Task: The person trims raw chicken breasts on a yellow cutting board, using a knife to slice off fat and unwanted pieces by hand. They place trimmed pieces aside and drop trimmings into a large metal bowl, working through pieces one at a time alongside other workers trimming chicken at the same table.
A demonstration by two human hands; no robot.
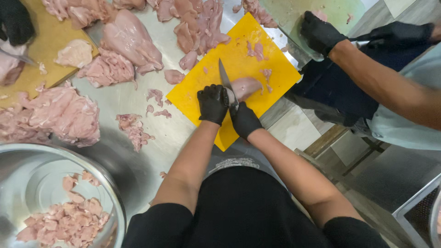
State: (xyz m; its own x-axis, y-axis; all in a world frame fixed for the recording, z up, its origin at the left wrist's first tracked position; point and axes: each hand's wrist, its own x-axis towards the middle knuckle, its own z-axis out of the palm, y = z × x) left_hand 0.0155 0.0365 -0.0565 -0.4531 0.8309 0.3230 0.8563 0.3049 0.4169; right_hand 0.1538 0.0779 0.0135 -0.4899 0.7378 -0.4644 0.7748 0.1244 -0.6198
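Slicing underway at frame centre: left hand (212,104) grips knife (226,81), right hand (244,119) grasps chicken piece (245,86) on yellow cutting board (243,50); next cut needs steady pressure.

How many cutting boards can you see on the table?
3: a yellow cutting board under the hands, a tan wooden board at upper left, and a pale green board at top right by a co-worker's gloved hand. Others may lie out of view.

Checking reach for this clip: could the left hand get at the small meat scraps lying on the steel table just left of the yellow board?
Probably yes. The left hand rests at the yellow board's left part, and the scraps lie close by with nothing between.
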